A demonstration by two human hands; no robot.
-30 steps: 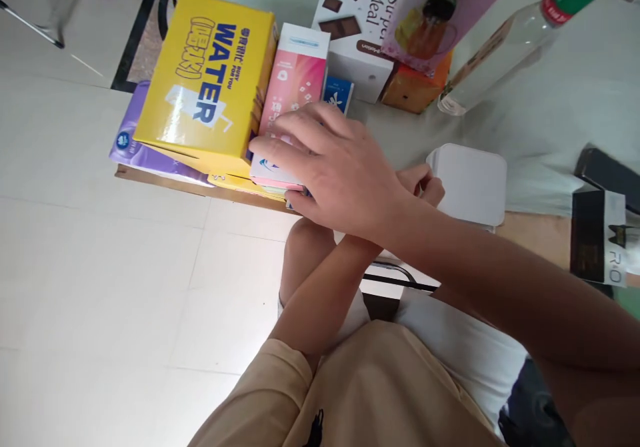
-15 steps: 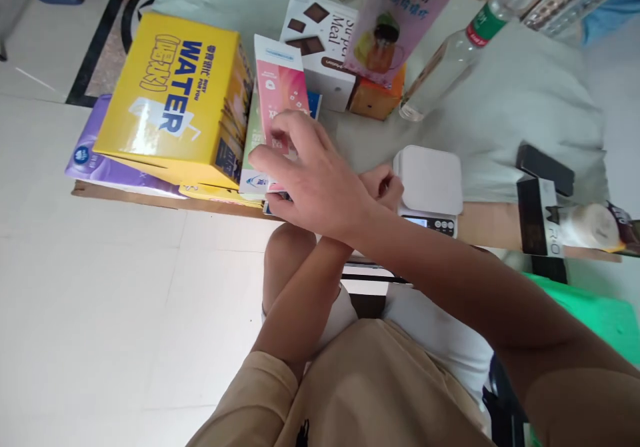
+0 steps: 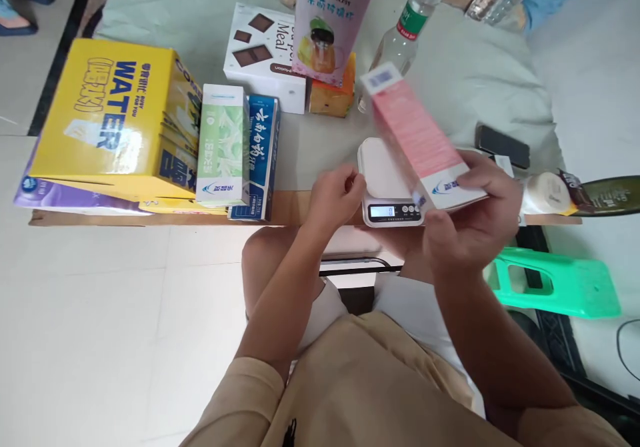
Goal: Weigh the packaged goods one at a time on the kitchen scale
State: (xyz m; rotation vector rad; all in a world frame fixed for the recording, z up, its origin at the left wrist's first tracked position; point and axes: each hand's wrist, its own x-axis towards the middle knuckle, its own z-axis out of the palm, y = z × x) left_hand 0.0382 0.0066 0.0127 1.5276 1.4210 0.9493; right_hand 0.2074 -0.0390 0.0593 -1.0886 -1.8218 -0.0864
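Note:
My right hand [image 3: 473,217] grips the lower end of a pink-and-white toothpaste box [image 3: 417,137], held tilted above the right side of a white kitchen scale [image 3: 380,167]. Part of the weighing plate is hidden behind it. The scale's small display is lit. Just left of the scale, my left hand [image 3: 336,197] rests by the table edge, its fingers curled in with nothing visible in them. Further left, a green-and-white toothpaste box [image 3: 223,143] lies beside a blue toothpaste box [image 3: 263,157].
A large yellow carton [image 3: 115,113] sits on a purple pack [image 3: 80,200] at the left. Behind are a white chocolate-patterned box [image 3: 260,47], a lilac glass-cup box [image 3: 330,20], an orange box [image 3: 333,93] and a clear bottle [image 3: 400,40]. A phone [image 3: 503,145] lies right; a green stool [image 3: 565,283] stands below.
My right hand has taken the pink toothpaste box from the group at left and carried it right, over the scale. My arms are no longer crossed. The view has shifted rightward.

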